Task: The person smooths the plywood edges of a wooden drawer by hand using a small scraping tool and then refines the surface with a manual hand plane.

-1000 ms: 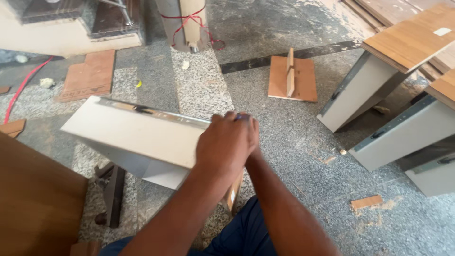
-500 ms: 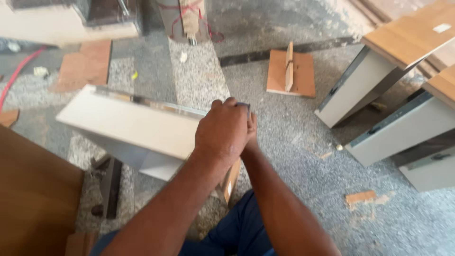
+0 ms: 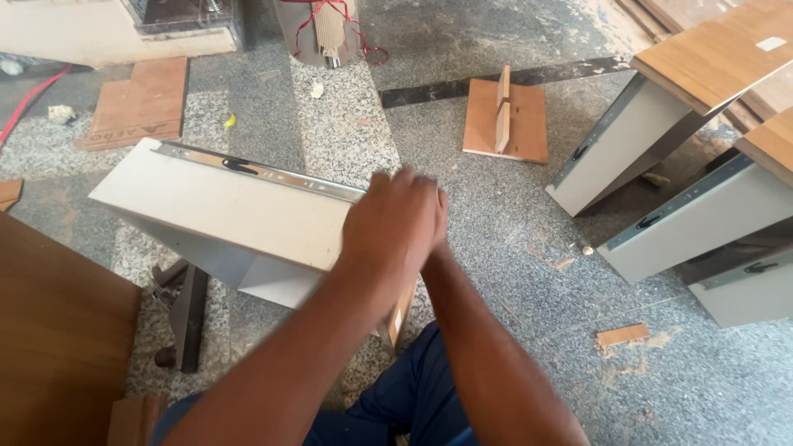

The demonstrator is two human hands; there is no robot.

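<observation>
A white drawer box (image 3: 223,215) with a metal slide rail (image 3: 264,172) along its top edge lies tilted on the stone floor in front of me. My left hand (image 3: 395,221) is curled over the drawer's right end, its fingers blurred by motion. My right hand (image 3: 439,221) sits just behind it and is almost wholly hidden; only its forearm (image 3: 487,347) shows. What the right hand holds cannot be made out. The drawer's wooden front edge (image 3: 398,318) pokes out below my hands.
A brown wooden panel (image 3: 58,339) fills the lower left. A dark metal piece (image 3: 186,310) lies under the drawer. Other white drawers with wood fronts (image 3: 661,124) lean at the right. A flat board with an upright strip (image 3: 505,120) lies ahead, with wood scraps (image 3: 621,334) nearby.
My hands stay at the drawer's right end but are now blurred, with the left fingers stretched a little further forward. The drawer has kept its place.
</observation>
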